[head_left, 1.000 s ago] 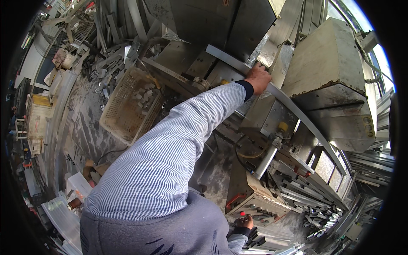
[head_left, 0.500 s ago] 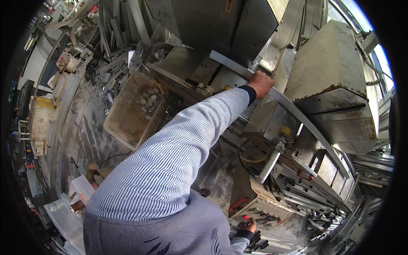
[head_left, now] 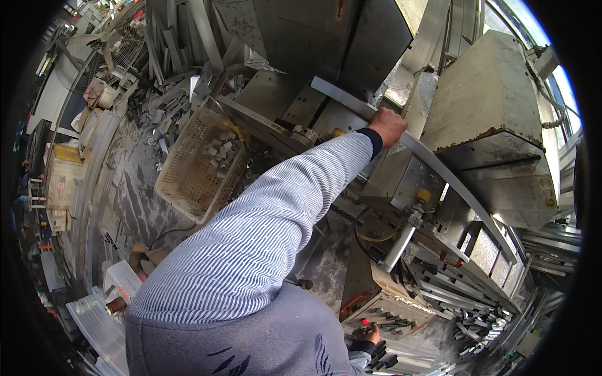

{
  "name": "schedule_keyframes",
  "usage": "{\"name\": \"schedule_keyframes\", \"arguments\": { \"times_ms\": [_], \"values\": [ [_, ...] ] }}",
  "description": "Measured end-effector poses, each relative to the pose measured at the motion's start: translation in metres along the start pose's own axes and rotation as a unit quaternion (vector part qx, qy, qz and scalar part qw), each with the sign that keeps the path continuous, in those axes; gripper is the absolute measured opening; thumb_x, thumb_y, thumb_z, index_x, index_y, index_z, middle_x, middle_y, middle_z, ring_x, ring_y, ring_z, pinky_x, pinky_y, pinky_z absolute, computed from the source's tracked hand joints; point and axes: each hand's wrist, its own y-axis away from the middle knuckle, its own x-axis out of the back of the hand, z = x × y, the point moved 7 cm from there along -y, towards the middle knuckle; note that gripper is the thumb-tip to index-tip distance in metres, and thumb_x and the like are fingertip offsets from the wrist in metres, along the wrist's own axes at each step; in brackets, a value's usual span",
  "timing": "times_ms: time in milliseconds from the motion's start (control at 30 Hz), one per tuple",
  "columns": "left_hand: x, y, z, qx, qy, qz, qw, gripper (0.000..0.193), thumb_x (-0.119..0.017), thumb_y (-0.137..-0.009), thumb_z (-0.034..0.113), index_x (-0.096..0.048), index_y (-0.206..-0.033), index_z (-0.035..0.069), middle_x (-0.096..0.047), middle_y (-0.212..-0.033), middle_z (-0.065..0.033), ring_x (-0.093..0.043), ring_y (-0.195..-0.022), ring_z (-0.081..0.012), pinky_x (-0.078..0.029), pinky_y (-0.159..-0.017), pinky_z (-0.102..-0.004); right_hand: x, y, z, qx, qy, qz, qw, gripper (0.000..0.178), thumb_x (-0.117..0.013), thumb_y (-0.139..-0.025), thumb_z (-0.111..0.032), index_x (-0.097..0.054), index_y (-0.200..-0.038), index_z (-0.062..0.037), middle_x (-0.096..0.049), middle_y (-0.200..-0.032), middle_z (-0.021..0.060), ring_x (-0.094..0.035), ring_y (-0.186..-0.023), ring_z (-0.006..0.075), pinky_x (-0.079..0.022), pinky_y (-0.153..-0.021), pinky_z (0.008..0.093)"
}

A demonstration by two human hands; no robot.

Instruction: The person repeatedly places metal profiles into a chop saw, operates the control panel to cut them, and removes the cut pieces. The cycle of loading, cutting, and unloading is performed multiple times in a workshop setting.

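My left hand (head_left: 387,127), closed in a fist-like grip, holds a long silver metal bar (head_left: 442,169) from above. The bar lies across the bed of a cutting machine, running from beside the dark metal housing (head_left: 301,37) down past the pale slanted housing (head_left: 486,103) on the right. Low in the view, my right hand (head_left: 371,333) is at the front of a control box (head_left: 392,313), close to its red button (head_left: 365,321). Its fingers are too small and partly hidden to make out. Below the bar, a cylinder (head_left: 401,241) with a yellow cap is mounted on the machine.
On the floor at left stands a cream plastic crate (head_left: 182,178) with small metal offcuts inside. More offcuts (head_left: 166,113) are heaped beyond it. Metal profiles (head_left: 555,241) are stacked at right, and short pieces (head_left: 483,329) pile up near the control box. A thin cable (head_left: 172,230) trails near the crate.
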Motion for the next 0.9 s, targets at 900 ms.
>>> {"name": "schedule_keyframes", "arguments": {
  "times_ms": [900],
  "values": [
    [0.016,0.007,0.008,0.014,-0.034,-0.012,0.999,0.020,-0.052,-0.082,0.009,-0.062,-0.098,0.014,-0.066,-0.097,-0.0094,-0.062,-0.099,-0.0251,-0.037,-0.093,-0.0435,-0.034,0.045,-0.009,-0.190,-0.372,0.024,0.908,0.021,-0.048,-0.089,-0.024,-0.055,-0.074,-0.0107,-0.038,-0.048,-0.0088,-0.036,-0.041,0.0085,-0.039,-0.051,0.0283]
  ]
}}
